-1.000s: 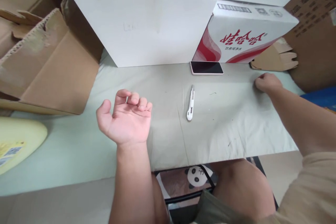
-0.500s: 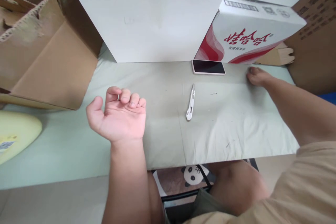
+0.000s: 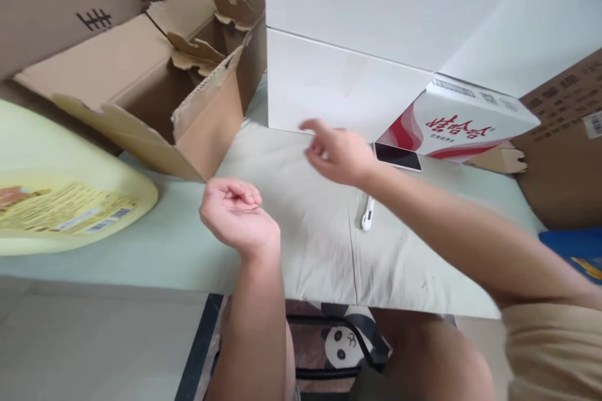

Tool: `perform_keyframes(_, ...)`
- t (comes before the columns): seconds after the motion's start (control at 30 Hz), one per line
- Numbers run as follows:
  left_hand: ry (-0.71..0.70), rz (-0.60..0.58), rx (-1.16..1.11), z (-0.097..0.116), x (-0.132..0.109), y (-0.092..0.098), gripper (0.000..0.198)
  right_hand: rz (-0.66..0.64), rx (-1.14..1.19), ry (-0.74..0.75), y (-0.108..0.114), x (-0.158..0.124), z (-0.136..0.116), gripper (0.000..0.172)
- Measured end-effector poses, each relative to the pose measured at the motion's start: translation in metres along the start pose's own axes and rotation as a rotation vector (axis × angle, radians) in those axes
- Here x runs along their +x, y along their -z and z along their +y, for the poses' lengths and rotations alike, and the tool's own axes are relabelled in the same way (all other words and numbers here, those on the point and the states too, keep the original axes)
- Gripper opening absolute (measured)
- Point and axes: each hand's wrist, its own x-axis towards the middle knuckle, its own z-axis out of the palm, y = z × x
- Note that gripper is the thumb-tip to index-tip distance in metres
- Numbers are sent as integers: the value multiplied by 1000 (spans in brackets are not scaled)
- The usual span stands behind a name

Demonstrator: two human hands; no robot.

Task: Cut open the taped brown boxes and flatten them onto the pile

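My left hand [image 3: 239,213] is turned palm up, its fingers curled in toward the palm, with nothing visible in them. The cardboard box is the nearest thing to it. Over the cloth, my right hand [image 3: 341,153] reaches across in front of the white boxes. Its index finger points left and the other fingers are loosely bent, somewhat blurred, holding nothing I can see. A white utility knife [image 3: 367,214] lies below my right wrist, its upper end hidden by the forearm. Behind that forearm, a phone [image 3: 399,156] rests by the red-and-white carton [image 3: 454,125].
An open cardboard box [image 3: 211,122] with torn flaps stands at left, beside a large pale-yellow bottle [image 3: 136,191]. White boxes [image 3: 343,88] form a wall at the back. A brown carton [image 3: 564,169] stands right, near a blue item [image 3: 571,250]. Pale green cloth [image 3: 310,250] covers the table.
My right hand has swung left from the right end of the table to the middle. My left hand's fingers have curled in further. The view has turned left, showing more of the cardboard box and bottle.
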Motion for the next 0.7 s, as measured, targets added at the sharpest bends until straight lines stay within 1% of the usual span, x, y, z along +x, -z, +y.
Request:
perform_keyframes(0.03, -15, 6, 11, 1, 2, 1, 34, -27, 29, 100, -11, 11, -33, 56)
perform_keyframes(0.07, -28, 13, 11, 1, 4, 3, 33, -47, 52, 242, -21, 22, -63, 61)
perform_keyframes(0.1, -39, 20, 2, 2, 6, 4, 31, -78, 32, 343, -29, 32, -89, 70)
perform_keyframes(0.13, -48, 27, -10, 2, 9, 6, 29, -104, -37, 390, -36, 40, -110, 82)
perform_keyframes(0.17, -56, 36, -22, 3, 12, 8, 27, -112, -57, 417, -41, 48, -126, 71)
perform_keyframes(0.2, -64, 43, -25, 4, 16, 9, 26, -118, -94, 448, -44, 53, -136, 63)
perform_keyframes(0.27, -99, 56, -1, 7, 23, 12, 27, -98, -135, 471, -49, 58, -140, 45)
perform_keyframes(0.3, -138, 69, 12, 9, 26, 13, 26, -82, -139, 470, -50, 58, -136, 39)
perform_keyframes(0.33, -193, 94, 25, 11, 29, 14, 21, -59, -127, 456, -50, 55, -128, 39)
perform_keyframes(0.4, -317, 198, 58, 16, 35, 18, 7, 1, -67, 411, -47, 43, -105, 43)
perform_keyframes(0.47, -415, 314, 102, 19, 40, 23, 17, 117, -3, 390, -41, 23, -77, 48)
perform_keyframes(0.5, -439, 340, 127, 20, 41, 26, 19, 194, 23, 395, -36, 9, -61, 47)
perform_keyframes(0.57, -449, 312, 164, 19, 44, 33, 14, 402, 89, 447, -25, -22, -29, 35)
perform_keyframes(0.6, -434, 268, 180, 17, 44, 35, 9, 495, 121, 501, -19, -40, -13, 30)
perform_keyframes(0.63, -397, 220, 193, 15, 44, 37, 5, 572, 149, 531, -15, -59, 2, 27)
perform_keyframes(0.67, -336, 156, 206, 11, 42, 38, 7, 631, 183, 527, -12, -77, 17, 27)
perform_keyframes(0.7, -249, 65, 215, 8, 40, 37, 15, 681, 220, 511, -11, -95, 30, 28)
